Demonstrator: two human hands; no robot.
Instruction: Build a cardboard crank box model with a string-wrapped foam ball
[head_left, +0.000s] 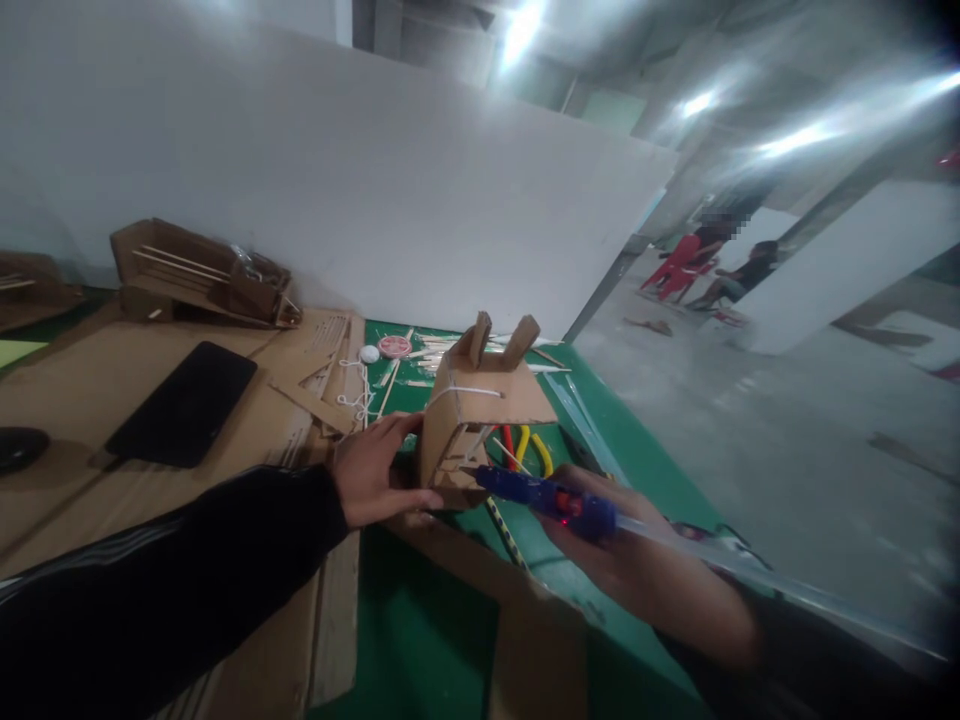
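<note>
Gripping a blue glue gun [525,488] with closed fingers, the right hand [637,565] is pointing the nozzle at the open side of a small cardboard box [442,435]; whether glue is coming out, I cannot tell. The left hand [375,470] is holding this box low, with its thumb lying along the bottom edge. The box is standing near the middle of the green tabletop [420,590]. As for progress, its side and top panels are forming a body, two cardboard uprights are rising from the top, and a white cord [480,392] is crossing it. The side facing the gun is remaining without a cover, so the work is looking partly finished, in my judgement. Behind the box, red-and-yellow handles [536,452] and thin sticks are lying; farther to the left, a white string [366,375] and a flat black device [184,403] are resting.
</note>
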